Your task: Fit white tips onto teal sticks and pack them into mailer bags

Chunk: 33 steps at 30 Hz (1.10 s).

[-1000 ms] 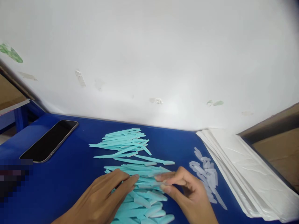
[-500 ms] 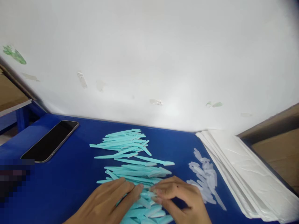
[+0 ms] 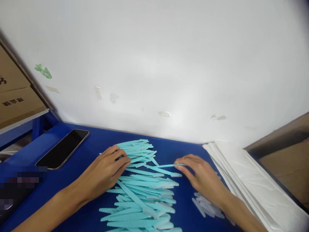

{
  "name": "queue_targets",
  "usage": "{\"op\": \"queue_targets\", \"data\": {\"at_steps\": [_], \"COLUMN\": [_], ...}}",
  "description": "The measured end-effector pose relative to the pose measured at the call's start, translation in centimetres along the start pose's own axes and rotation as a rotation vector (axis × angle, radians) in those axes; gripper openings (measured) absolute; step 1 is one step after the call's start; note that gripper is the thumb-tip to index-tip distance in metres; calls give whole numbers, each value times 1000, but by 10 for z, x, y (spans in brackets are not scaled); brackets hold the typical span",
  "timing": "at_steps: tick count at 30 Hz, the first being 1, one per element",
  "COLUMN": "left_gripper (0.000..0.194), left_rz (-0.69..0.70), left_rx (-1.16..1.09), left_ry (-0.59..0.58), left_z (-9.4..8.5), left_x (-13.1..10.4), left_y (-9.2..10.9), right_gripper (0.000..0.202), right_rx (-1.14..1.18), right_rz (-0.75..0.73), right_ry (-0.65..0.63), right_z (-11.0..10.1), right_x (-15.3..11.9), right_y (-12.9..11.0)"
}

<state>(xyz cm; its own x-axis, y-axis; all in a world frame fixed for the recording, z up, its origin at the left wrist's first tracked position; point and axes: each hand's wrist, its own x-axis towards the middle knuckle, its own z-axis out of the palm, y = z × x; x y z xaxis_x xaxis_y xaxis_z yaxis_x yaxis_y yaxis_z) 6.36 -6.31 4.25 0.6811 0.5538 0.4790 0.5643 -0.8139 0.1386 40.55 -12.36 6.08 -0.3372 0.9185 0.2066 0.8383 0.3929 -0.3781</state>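
The right hand's (image 3: 200, 172) fingers (image 3: 189, 160) were pinched shut on 1 thin turquoise stick (image 3: 162, 166), its free end pointing left over the loose sticks. The left hand's (image 3: 103, 170) fingers were bent over the left part of the far turquoise pile (image 3: 137, 149), thumb close to forefinger; whether they gripped anything could not be told. A larger near pile (image 3: 137, 203) lay crisscrossed on the blue tabletop (image 3: 183, 148). Translucent pieces (image 3: 208, 206) lay partly under the right forearm, beside layered white sheets (image 3: 256, 180). A dark-screened phone (image 3: 63, 149) lay to the left, and a white wall (image 3: 156, 64) stood behind.
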Motion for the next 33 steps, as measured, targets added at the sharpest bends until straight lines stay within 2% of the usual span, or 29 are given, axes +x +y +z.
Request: {"op": "queue_targets", "data": {"at_steps": [4,8,14,26,33], "left_gripper": [28,28,29,30,53], "left_rz": [-9,-15,-18,-16,-45], "left_rx": [17,63,151,285,321], "left_ry": [-28,-75,-130,-160,-190], "left_z": [6,10,14,18,15], "left_x": [-11,-22,-33,-37,-40], "left_y": [-4,-6,-13,-19,-16], "right_gripper": [20,17,23,21,17], "right_rx": [-25,-15,81,92,58], "right_rz": [-17,0,-11,-10,-29], "right_ry": [-87,-98,-155,-244,-239], "right_z": [5,14,19,19,18], "right_x": [6,2,-3,-7,2], "right_y": [10,10,-1,-19,-22]}}
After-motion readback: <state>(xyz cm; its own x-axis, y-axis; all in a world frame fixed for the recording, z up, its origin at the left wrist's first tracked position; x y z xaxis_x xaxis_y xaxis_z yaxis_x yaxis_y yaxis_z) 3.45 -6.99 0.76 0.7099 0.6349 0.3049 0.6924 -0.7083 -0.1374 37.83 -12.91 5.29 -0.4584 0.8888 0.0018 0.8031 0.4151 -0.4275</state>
